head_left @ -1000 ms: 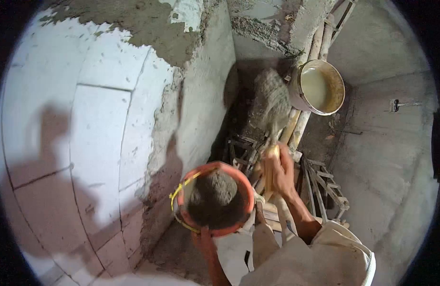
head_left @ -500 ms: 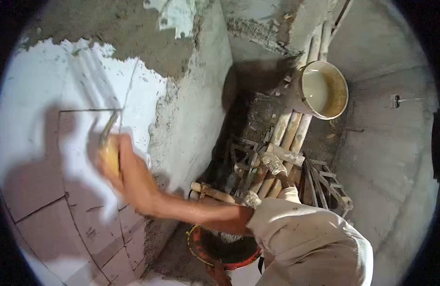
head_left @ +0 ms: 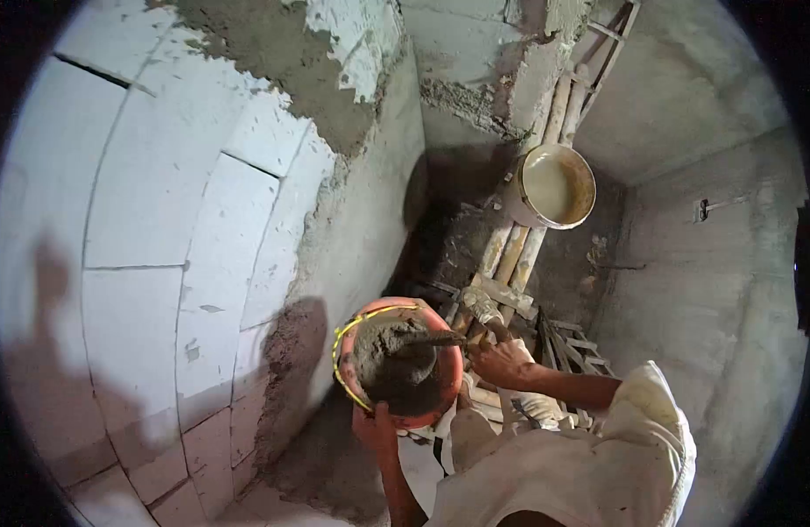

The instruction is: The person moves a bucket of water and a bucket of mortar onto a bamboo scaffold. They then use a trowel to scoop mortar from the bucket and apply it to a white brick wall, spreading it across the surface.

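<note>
Half-plastered white block wall (head_left: pixel 159 220) flanks a round orange mortar pan (head_left: pixel 458 373); left hand (head_left: pixel 376 428) clasps its near rim, while right hand (head_left: pixel 501 362), closed on a trowel (head_left: pixel 425 338), reaches in from the pan's right.

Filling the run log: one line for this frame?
left hand: holds mortar pan from below | right hand: trowel in mortar | nearby: bucket on poles

To my left stands a white block wall (head_left: pixel 159 220), rough grey plaster (head_left: pixel 273 61) across its top. Below me are bamboo poles (head_left: pixel 514 250), with a pale bucket (head_left: pixel 515 207) of cloudy water resting against them.
</note>
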The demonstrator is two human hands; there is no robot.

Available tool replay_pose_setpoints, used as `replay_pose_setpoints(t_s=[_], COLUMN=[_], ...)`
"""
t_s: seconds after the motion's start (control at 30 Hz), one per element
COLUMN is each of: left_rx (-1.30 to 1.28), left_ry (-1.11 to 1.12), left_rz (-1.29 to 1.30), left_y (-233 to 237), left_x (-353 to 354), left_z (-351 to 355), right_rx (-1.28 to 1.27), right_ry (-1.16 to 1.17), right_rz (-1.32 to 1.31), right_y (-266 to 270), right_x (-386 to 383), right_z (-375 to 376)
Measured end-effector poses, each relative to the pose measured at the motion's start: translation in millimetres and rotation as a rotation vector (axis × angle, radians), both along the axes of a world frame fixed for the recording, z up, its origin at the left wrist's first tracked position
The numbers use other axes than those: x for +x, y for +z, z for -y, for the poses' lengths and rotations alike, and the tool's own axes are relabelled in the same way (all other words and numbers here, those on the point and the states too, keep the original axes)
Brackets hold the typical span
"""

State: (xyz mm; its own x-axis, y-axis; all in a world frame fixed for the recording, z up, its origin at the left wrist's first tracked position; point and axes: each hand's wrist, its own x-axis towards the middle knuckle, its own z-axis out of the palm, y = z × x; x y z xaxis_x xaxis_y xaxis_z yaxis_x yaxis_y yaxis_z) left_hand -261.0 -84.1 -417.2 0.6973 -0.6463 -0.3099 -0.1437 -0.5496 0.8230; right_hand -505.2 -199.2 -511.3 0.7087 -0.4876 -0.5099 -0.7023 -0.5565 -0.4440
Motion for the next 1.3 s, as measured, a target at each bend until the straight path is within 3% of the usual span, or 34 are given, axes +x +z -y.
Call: replay_pose_setpoints(t_s=[0.07, 0.1, 0.13, 0.2, 0.27, 0.3, 0.37, 0.47, 0.67, 0.73, 0.8, 0.9, 0.93, 1.0, 1.07, 1.13, 1.2, 1.27, 1.3], left_rx=[-0.049, -0.072, -0.092, 0.036, -0.003, 0.033, 0.075, 0.086, 0.191, 0.118, 0.151, 0.153, 0.146, 0.074, 0.025, 0.133, 0.430, 0.368, 0.328], left_ry=[-0.133, -0.146, -0.163, -0.180, -0.243, -0.225, -0.158, -0.094, 0.171, 0.208, 0.208, 0.145, 0.104, 0.214, 0.181, 0.204, 0.145, 0.131, 0.110], left_rz=[0.121, 0.131, 0.140, 0.089, 0.235, 0.194, 0.122, -0.027, -0.256, -0.216, -0.227, -0.251, -0.255, -0.132, -0.185, -0.154, -0.014, 0.063, 0.143], left_y=[-13, -18, -18, 2, 0, -1, 20, 21, 21, 10, -24, -23, -26, -58, 3, 0, 10, -33, -44], left_x=[5, 4, 4, 5, 10, 16, 22, 24, 5, 4, 21, 20, 22, 26, 1, 7, 11, 30, 32], left_z=[0, 1, 4, 25, 33, 34, 45, 48, 61, 52, 36, 35, 26, 6, 29, 21, 13, -48, -68], right_rx=[0.092, 0.132, 0.135, 0.269, 0.245, 0.083, 0.629, 0.596, 0.455, 1.010, 1.025, 1.202, 1.200, 0.783, 0.532, 0.282, -0.047, -0.244, -0.609], right_ry=[-0.226, -0.231, -0.242, -0.062, -0.095, -0.048, -0.360, -0.409, -0.398, -0.710, -0.781, -1.093, -1.095, -1.276, -1.471, -1.537, -1.604, -1.686, -1.618], right_rz=[0.023, 0.190, 0.199, 0.450, 0.575, 0.805, 0.404, 0.223, 0.381, 0.344, 0.451, 0.754, 0.754, 1.176, 1.091, 1.181, 1.267, 1.164, 0.939], right_y=[25, -23, -59, -104, -90, -92, 5, 18, 38, 68, 57, 66, 69, 72, 94, 85, 57, 8, -7], right_x=[24, 31, 39, 50, 42, 31, 20, 13, 3, 3, 1, 7, 10, 16, 20, 32, 63, 116, 159], right_z=[10, -3, -16, -25, -25, -27, -6, -16, -24, -18, -22, -1, 9, 34, 79, 118, 162, 211, 237])
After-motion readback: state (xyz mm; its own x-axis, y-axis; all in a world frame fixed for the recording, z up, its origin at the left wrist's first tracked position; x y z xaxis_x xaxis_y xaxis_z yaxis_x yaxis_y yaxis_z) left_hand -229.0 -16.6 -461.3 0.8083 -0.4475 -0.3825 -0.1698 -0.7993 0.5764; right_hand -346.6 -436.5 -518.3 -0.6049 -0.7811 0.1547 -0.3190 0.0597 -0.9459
